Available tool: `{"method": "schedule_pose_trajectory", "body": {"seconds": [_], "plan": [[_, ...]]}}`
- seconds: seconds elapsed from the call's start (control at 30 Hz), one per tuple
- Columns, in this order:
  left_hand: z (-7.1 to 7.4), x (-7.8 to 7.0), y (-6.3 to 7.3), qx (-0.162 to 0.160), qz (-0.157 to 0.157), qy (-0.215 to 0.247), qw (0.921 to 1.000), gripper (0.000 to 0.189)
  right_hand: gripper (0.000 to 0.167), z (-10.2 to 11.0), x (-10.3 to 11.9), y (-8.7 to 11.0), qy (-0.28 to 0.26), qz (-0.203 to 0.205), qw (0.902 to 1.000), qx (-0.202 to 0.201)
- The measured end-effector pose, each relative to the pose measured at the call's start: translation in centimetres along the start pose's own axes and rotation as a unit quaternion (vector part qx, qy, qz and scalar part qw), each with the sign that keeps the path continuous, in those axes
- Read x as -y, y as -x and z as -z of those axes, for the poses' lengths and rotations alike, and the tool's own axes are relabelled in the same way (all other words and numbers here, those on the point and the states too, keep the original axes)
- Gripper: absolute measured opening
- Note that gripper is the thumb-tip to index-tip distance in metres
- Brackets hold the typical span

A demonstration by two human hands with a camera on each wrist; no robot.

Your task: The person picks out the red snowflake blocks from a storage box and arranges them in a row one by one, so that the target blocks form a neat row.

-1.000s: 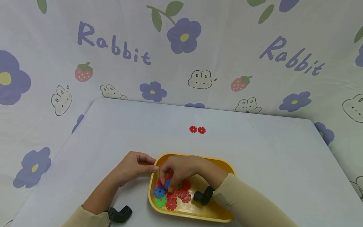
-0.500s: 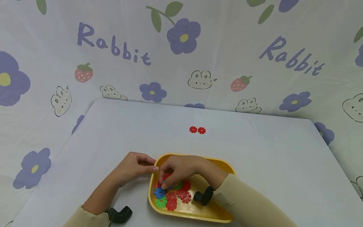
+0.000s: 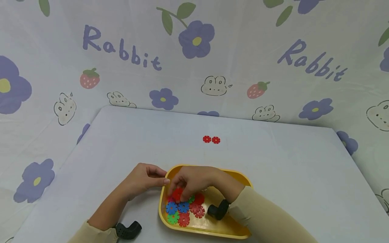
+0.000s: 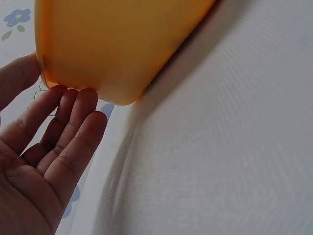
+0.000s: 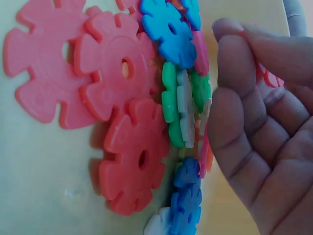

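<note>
A yellow tray [image 3: 209,233] stands at the table's front, with several notched plastic snowflake discs heaped at its left end. My left hand [image 3: 143,178] pinches its upper-left rim, thumb over the edge and fingertips against the outer wall. Reaching into the tray, my right hand [image 3: 194,178] pinches a red snowflake disc [image 3: 177,194] between thumb and forefinger; in the right wrist view the palm and fingers hide most of it. Just below that hand lie a blue disc [image 3: 183,207], another blue disc [image 3: 171,208], a green disc [image 3: 173,217] and a red disc [image 3: 183,219].
Farther back on the white table [image 3: 273,162], two red discs lie side by side, a left disc [image 3: 207,139] and a right disc [image 3: 216,140]. Patterned cloth [image 3: 127,81] hangs behind. A black curved piece [image 3: 129,230] sits at the left wrist, another black piece [image 3: 218,210] at the right.
My right hand has let the blue disc it was handling lie back in the heap and now has a red disc at its fingers. The left hand stays on the rim.
</note>
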State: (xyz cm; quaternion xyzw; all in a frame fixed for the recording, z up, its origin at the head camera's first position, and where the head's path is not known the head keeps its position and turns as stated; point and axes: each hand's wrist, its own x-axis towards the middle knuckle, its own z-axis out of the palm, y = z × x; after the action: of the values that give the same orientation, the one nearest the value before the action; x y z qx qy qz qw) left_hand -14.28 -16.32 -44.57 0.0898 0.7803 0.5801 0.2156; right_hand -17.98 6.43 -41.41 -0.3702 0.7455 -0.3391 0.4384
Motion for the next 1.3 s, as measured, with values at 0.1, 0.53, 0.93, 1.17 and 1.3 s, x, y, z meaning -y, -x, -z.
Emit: {"method": "schedule_pose_trajectory", "body": {"seconds": [0.1, 0.53, 0.93, 1.17, 1.3], "plan": [[0.0, 0.0, 0.0, 0.001, -0.002, -0.001, 1.0000, 0.039, 0.032, 0.0, 0.0, 0.0, 0.010, -0.001, 0.9999, -0.006], [0.0, 0.0, 0.0, -0.004, -0.005, -0.003, 1.0000, 0.039, 0.034, 0.2, 0.5, 0.5, 0.004, 0.007, 1.0000, -0.001], [-0.2, -0.1, 0.1, -0.003, -0.002, 0.005, 1.0000, 0.038, 0.037, 1.7, 1.4, 2.1, -0.029, 0.060, 0.9969, -0.041], [-0.1, -0.1, 0.1, -0.007, -0.009, -0.006, 0.9999, 0.037, 0.037, 3.9, 2.3, 4.0, -0.076, 0.068, 0.9878, -0.117], [0.0, -0.1, 0.0, -0.008, -0.008, -0.013, 0.9999, 0.035, 0.038, 5.7, 2.2, 5.3, -0.060, 0.065, 0.9804, -0.176]]}}
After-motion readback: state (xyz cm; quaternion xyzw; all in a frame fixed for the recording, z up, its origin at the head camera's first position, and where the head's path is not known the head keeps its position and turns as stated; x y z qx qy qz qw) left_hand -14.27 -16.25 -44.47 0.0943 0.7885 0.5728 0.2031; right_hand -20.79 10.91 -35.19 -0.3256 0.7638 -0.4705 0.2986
